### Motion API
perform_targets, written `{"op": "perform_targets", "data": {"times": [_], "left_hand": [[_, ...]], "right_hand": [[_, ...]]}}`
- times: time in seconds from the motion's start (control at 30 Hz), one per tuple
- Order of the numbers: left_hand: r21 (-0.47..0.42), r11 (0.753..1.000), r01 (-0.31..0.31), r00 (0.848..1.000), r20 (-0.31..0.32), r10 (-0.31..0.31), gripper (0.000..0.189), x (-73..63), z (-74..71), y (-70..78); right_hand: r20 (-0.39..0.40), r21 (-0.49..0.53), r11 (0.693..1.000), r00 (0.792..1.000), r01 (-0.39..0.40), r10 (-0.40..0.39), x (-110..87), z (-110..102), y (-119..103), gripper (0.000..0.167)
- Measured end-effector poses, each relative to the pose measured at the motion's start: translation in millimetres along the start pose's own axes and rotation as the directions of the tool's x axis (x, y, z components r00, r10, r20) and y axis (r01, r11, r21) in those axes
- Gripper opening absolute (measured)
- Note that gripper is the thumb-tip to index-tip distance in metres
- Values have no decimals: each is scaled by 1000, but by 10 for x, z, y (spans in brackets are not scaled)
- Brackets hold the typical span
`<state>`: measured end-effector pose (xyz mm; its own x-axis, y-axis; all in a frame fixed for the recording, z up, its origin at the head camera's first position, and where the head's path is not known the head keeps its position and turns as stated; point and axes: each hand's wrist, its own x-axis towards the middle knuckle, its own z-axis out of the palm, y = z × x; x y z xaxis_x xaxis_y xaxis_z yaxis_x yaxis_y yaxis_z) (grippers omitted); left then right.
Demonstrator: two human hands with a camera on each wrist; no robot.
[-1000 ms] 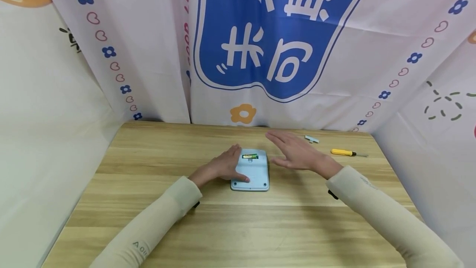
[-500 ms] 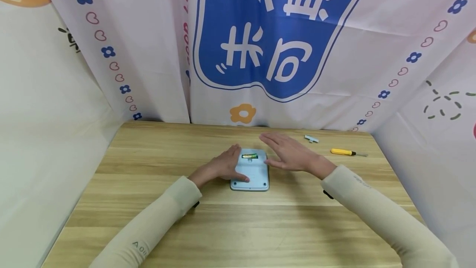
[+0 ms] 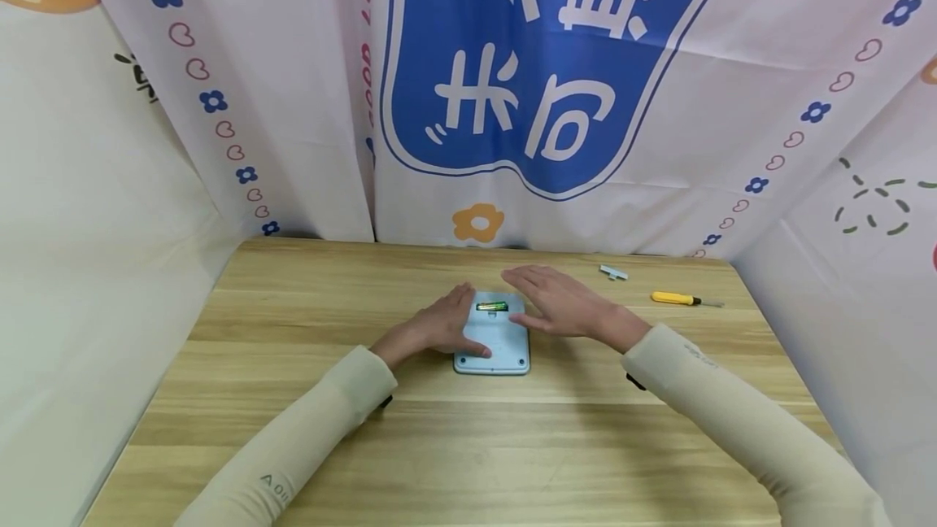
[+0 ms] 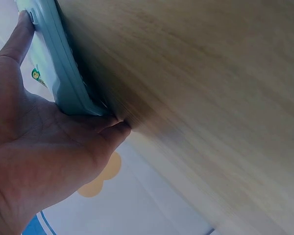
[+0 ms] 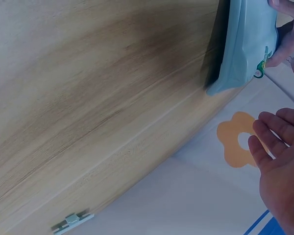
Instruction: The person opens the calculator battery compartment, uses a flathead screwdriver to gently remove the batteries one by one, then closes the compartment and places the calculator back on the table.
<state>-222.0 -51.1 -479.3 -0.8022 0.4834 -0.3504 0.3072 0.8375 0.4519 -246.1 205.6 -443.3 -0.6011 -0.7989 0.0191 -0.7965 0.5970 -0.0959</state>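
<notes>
Pale-blue rectangular plastic gadget (image 3: 505, 340) sits mid-frame, left hand (image 3: 439, 325) gripping its left side, right hand (image 3: 562, 305) wide and empty by its right edge. Looks like battery work; that green-gold cylindrical battery (image 3: 492, 307) probably wants careful fingertips.

Left hand (image 3: 442, 326) against device (image 3: 501, 348), near edge (image 3: 492, 372) free

A pale blue device (image 4: 63, 63) is touched by the left hand (image 4: 49, 142) above the wooden worktop (image 4: 201, 88); a green battery (image 4: 37, 75) is partly seen.
</notes>
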Motion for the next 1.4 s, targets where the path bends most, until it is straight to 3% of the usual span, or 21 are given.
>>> {"op": "perform_targets", "data": {"times": [0.5, 1.03, 1.4], "left_hand": [[-13, 1000, 9, 1000, 27, -8, 121, -30, -24, 26], [-8, 1000, 3, 1000, 8, -3, 120, -24, -11, 8], [-6, 1000, 6, 1000, 8, -6, 121, -22, -15, 11]], "right_hand": [[-9, 18, 999, 1000, 30, -30, 82, 74, -87, 67], [-52, 40, 998, 997, 57, -55, 186, 228, -205, 52], [-27, 14, 999, 999, 39, -39, 247, 229, -255, 45]]}}
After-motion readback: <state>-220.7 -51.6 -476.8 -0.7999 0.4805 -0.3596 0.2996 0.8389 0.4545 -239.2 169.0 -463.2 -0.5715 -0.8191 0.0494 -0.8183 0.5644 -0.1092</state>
